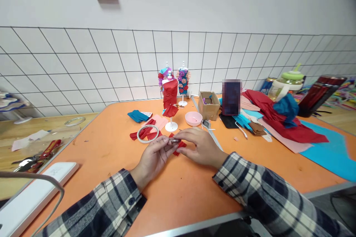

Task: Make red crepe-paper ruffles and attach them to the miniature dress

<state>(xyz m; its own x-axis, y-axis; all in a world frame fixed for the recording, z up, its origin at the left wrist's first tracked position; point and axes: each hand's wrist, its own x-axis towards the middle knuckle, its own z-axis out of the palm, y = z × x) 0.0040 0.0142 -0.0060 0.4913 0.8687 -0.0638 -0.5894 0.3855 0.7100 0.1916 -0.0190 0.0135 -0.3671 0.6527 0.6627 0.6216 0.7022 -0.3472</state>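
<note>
My left hand [155,157] is turned palm up, its thumb and fingers pinching a small, thin, dark item [174,140] too small to name. From the right, my right hand [198,146] reaches over with bent fingers and meets the same item. A red pleated paper piece [182,146] shows between and behind the fingers. Just beyond the hands stands a small white dress form [171,126] wearing a red crepe-paper dress [170,94]. Left of it, a roll of tape [138,139] lies over red and pink paper scraps [158,121].
Two more decorated forms, one with a blue flowered dress [182,77], stand behind. A pink bowl [194,118], a cardboard box [208,107] and a blurred-out screen [231,98] are further right. Crepe paper [294,127], a jug [286,85] and a tilted flask [319,96] crowd the right side.
</note>
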